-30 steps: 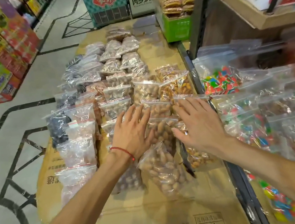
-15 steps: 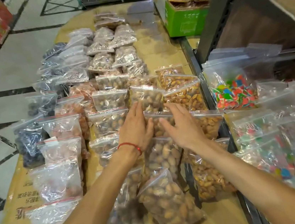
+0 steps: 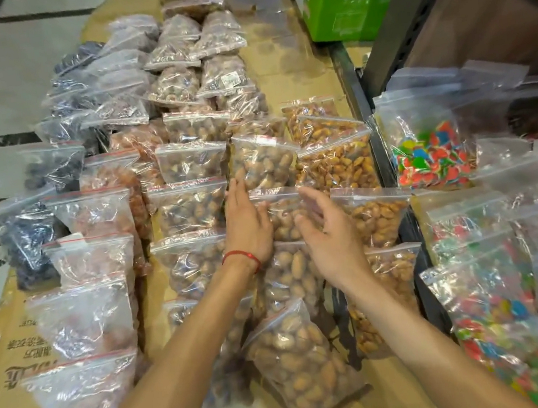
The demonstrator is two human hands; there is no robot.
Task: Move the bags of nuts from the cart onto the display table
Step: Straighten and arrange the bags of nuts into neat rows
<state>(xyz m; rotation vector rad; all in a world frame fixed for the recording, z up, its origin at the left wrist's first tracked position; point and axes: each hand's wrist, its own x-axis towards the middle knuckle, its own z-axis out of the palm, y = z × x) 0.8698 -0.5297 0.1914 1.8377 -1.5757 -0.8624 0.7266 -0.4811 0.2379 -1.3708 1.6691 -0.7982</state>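
Display table [image 3: 285, 73], near right edge: left hand [image 3: 246, 222] flat on nut bag [image 3: 284, 218], right hand [image 3: 330, 233] loose-fingered, gripping nothing; best nudge bag square with its row.

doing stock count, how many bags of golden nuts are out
5 golden nut bags, overlapping in one column along the table's right edge, far to near; more may be hidden.

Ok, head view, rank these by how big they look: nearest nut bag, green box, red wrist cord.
1. nearest nut bag, though being close to the camera inflates it
2. green box, farther off
3. red wrist cord, clearly smallest
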